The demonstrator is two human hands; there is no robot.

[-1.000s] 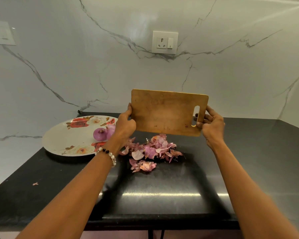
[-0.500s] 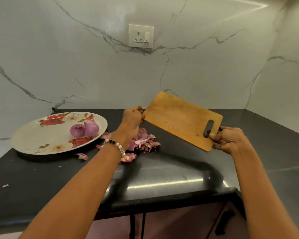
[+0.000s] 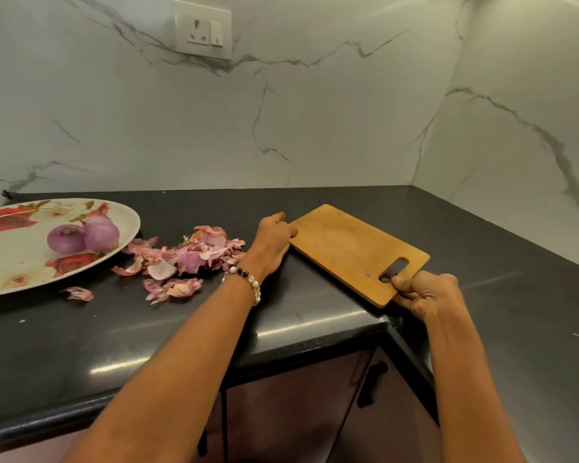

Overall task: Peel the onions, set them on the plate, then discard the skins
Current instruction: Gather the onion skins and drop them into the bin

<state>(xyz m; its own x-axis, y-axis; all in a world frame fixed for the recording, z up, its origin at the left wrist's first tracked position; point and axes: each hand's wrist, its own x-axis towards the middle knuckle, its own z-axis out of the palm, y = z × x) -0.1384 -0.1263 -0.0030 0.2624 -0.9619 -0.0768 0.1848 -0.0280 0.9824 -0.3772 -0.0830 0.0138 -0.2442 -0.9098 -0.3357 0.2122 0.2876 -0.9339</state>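
1. Nearest, right hand (image 3: 425, 294) gripping the slotted end of the cutting board (image 3: 351, 248).
2. Left hand (image 3: 273, 243) grasping its far corner; board on the black counter (image 3: 181, 329).
3. Loose onion skins (image 3: 184, 259) heaped left of that hand.
4. Farther left, two peeled onions (image 3: 82, 237) on the floral plate (image 3: 14, 262).

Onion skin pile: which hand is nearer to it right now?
Left. The left hand grips the cutting board's far corner just right of the onion skins; the right hand holds the handle end, farther right.
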